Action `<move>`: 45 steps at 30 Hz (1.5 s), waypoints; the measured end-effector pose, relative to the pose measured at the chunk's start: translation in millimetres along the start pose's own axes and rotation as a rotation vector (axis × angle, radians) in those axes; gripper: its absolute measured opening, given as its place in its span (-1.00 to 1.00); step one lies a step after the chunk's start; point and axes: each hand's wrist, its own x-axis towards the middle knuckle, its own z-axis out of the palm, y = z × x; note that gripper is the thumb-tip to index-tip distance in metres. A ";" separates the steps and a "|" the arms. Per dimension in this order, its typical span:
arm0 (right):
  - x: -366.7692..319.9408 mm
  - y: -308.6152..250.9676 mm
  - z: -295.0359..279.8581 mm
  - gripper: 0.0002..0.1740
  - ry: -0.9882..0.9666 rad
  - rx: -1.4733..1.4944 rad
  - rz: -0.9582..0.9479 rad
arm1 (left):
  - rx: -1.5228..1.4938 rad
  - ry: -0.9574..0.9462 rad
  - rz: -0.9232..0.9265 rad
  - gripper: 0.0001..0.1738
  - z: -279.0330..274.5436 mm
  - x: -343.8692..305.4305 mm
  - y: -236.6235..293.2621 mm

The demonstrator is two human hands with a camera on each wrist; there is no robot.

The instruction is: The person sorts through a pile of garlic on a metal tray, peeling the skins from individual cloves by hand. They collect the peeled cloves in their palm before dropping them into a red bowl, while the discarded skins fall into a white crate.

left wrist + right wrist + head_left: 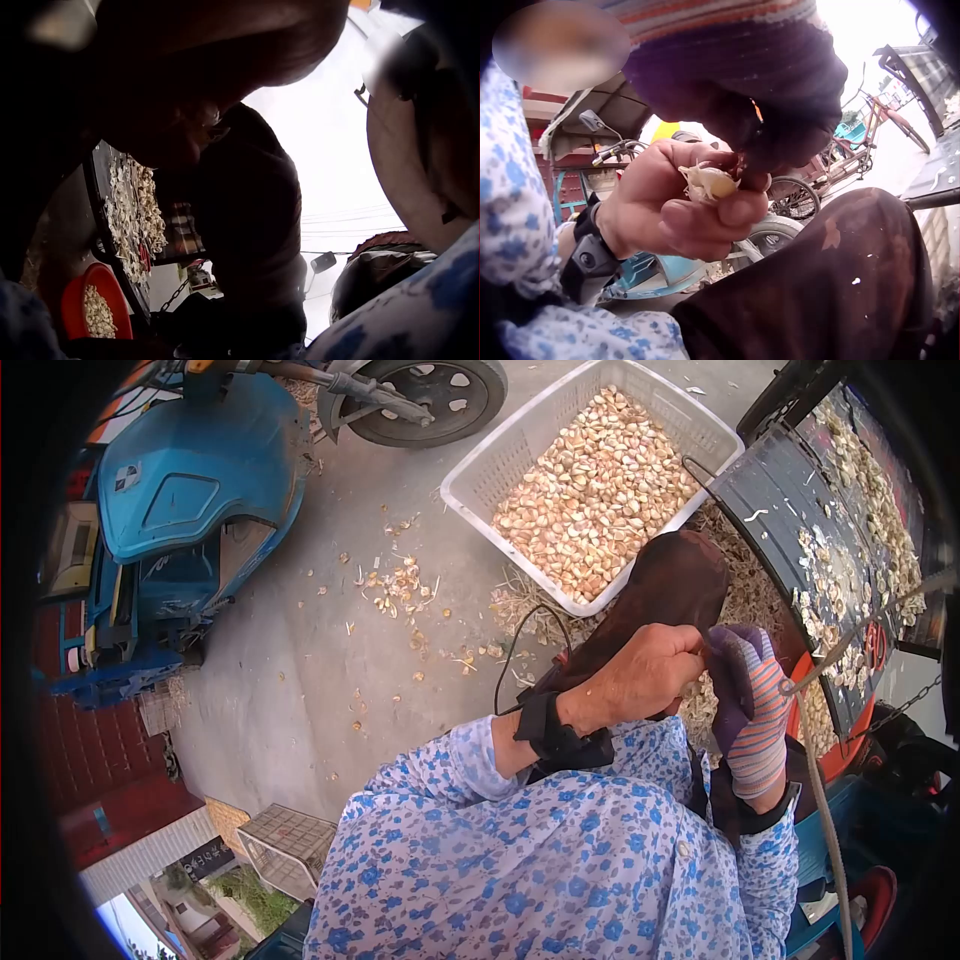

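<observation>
My bare left hand [640, 675], a black strap at its wrist, meets my gloved right hand [745, 685] above the dark-clad knee [680, 580]. In the right wrist view, the left thumb and fingers pinch a pale piece of garlic [711, 182] with loose, papery skin. The right hand wears a dark purple glove [735, 82] with a striped cuff. Its curled fingers close in at the garlic's upper edge, and their tips are partly hidden. Both hands are mostly in shadow in the left wrist view.
A white crate [465, 500] full of garlic cloves stands ahead. On the right, a dark board [765, 495] carries peelings and pieces above a red bowl [73, 304]. A blue vehicle [200, 480] is at the left, and scraps [400, 585] lie on the concrete. A rope [825, 820] hangs beside the right arm.
</observation>
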 end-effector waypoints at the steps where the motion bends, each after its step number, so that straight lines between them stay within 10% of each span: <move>1: -0.6 -3.6 -2.4 -0.60 -0.010 -0.062 -0.035 | 0.011 -0.009 0.010 -0.79 2.3 0.4 -1.1; 14: -14.9 -5.8 22.3 -0.77 0.020 -0.108 -0.041 | 0.044 0.082 -0.014 -0.80 3.7 -17.3 -20.1; 28: -37.0 -6.8 21.2 -0.79 0.169 0.764 0.774 | 0.173 0.065 -0.047 -0.79 22.2 -14.4 -26.5; 34: -40.5 4.2 24.1 -0.82 0.209 0.439 0.314 | -0.011 0.047 -0.215 -0.76 18.2 -17.5 -17.2; 45: -46.1 10.6 35.0 -0.85 0.162 0.365 0.340 | 0.207 0.101 -0.066 -0.84 21.6 -11.2 -40.0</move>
